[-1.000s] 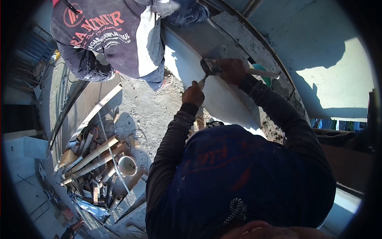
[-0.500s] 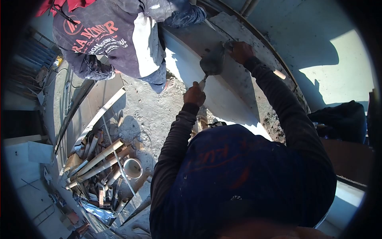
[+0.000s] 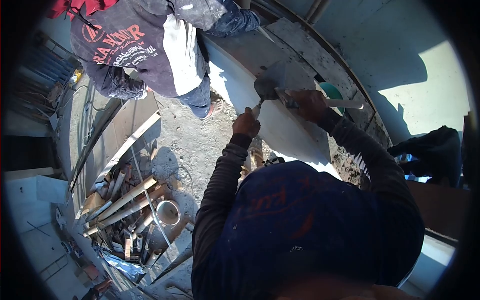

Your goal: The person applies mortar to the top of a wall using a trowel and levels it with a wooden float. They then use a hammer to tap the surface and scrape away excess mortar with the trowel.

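My left hand (image 3: 246,123) is closed round the handle of a trowel (image 3: 266,82), whose dark grey blade points away from me. The trowel hovers over a pale board-like ledge (image 3: 280,125). My right hand (image 3: 311,106) is closed on a flat, broad-edged tool (image 3: 286,98), with its edge right at the side of the trowel blade; its exact kind I cannot tell. Just beyond my right hand, partly hidden by it, is a green bowl-like container (image 3: 331,91). A pale stick (image 3: 346,103) crosses in front of the container.
Another person (image 3: 135,47) in a dark printed shirt stands at the upper left, one arm reaching to the ledge. Pipes and wood scraps (image 3: 127,210) lie at the lower left beside a white bucket (image 3: 168,212). A curved wall (image 3: 390,60) closes the right side.
My right hand and its tool have moved back toward me, from the trowel's far side to beside the blade near its handle. The green container has come into view.
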Available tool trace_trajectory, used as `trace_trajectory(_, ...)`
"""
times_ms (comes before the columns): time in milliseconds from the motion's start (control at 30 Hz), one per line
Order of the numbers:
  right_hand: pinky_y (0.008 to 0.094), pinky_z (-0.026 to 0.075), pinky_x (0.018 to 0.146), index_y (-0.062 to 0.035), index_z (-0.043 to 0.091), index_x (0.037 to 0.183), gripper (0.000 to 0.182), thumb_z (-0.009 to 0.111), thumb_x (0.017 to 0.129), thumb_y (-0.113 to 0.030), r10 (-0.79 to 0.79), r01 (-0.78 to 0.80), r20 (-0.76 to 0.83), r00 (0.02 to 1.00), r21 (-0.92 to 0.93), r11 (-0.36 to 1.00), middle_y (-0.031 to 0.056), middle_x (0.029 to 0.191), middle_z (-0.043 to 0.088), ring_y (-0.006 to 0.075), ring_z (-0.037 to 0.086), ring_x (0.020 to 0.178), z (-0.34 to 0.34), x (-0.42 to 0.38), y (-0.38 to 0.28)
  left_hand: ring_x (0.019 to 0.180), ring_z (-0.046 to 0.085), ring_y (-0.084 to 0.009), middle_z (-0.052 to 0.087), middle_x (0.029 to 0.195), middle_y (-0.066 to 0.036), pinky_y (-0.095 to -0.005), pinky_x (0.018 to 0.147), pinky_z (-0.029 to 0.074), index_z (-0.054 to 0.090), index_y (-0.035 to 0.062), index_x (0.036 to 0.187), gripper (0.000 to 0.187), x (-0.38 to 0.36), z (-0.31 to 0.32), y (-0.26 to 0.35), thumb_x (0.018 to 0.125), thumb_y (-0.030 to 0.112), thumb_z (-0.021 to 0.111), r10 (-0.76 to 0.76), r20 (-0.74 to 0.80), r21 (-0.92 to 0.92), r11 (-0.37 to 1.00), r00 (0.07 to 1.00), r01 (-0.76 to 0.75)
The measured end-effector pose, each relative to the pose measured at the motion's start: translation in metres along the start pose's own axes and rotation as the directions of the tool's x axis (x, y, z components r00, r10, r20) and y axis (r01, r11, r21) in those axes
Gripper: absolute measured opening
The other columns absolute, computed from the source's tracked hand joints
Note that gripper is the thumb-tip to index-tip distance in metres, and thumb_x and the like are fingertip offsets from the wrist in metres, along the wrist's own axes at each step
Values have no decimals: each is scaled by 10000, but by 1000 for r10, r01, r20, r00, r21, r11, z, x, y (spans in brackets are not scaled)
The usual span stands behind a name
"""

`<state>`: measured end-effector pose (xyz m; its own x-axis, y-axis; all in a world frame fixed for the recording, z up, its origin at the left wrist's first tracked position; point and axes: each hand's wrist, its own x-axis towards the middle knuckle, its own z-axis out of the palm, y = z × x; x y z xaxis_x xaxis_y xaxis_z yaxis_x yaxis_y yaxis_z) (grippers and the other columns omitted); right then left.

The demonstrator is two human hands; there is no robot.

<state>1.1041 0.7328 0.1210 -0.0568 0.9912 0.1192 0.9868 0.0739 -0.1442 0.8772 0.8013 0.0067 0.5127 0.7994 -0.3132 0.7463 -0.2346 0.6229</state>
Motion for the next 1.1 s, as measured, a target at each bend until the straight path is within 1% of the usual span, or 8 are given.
trace_trajectory(67,431,537,730,-160,650,1139,422,692,720,-159,-128,129,-47,991,23,991,133,887,692,325,676,836,6,-8,-7,896,642,-430,655,932,-265,-505,805,504,455,16,1057,379,-1,2,0,771,201,623,-3,-5,-17,1000,1000,3)
trace_trajectory(233,450,538,734,-148,659,1118,387,680,732,-156,169,-163,48,984,-119,979,138,889,696,319,684,814,-10,61,15,923,636,-423,651,947,-264,-498,813,500,459,11,1084,395,-7,1,6,778,203,618,7,-9,21,1000,1000,-7)
trace_trajectory(400,454,539,720,-115,656,1030,298,694,751,-212,-118,118,25,993,1,993,135,829,688,302,684,790,-6,9,-18,887,646,-427,658,918,-264,-501,800,507,461,11,1079,374,-3,0,4,784,185,612,-5,-21,23,1000,1000,6)
trace_trajectory(600,459,539,716,-109,654,994,249,666,779,-233,58,-61,-53,997,-58,996,147,803,680,328,680,766,3,33,-3,889,646,-424,655,929,-266,-503,797,509,459,8,1064,365,-8,9,0,785,189,609,20,-58,23,1000,998,-19)
trace_trajectory(800,479,520,714,-75,637,920,275,692,747,-281,9,-44,183,983,188,981,171,754,659,368,664,752,-35,-12,-58,909,645,-423,655,950,-262,-500,815,506,451,13,1072,372,-3,6,2,790,200,606,0,-35,21,1000,999,0)
trace_trajectory(967,421,525,623,12,616,863,333,692,768,-297,128,-67,-157,979,348,935,171,679,633,303,663,639,-14,19,18,918,640,-426,655,958,-257,-501,822,505,455,16,1069,365,1,15,-5,784,188,604,40,-61,-7,999,997,-40)
trace_trajectory(1033,335,494,492,13,603,836,287,677,801,-262,321,-449,316,893,692,566,89,618,589,186,607,506,-33,23,22,921,638,-427,655,958,-256,-502,825,503,458,19,1064,357,4,10,-4,780,181,602,35,-64,-20,999,997,-36)
trace_trajectory(1100,303,466,450,1,598,834,245,666,811,-233,280,-440,343,897,755,486,51,603,557,146,570,472,-28,22,18,925,635,-430,654,960,-255,-506,828,502,469,24,1053,339,5,9,-3,779,175,600,28,-47,-24,999,998,-29)
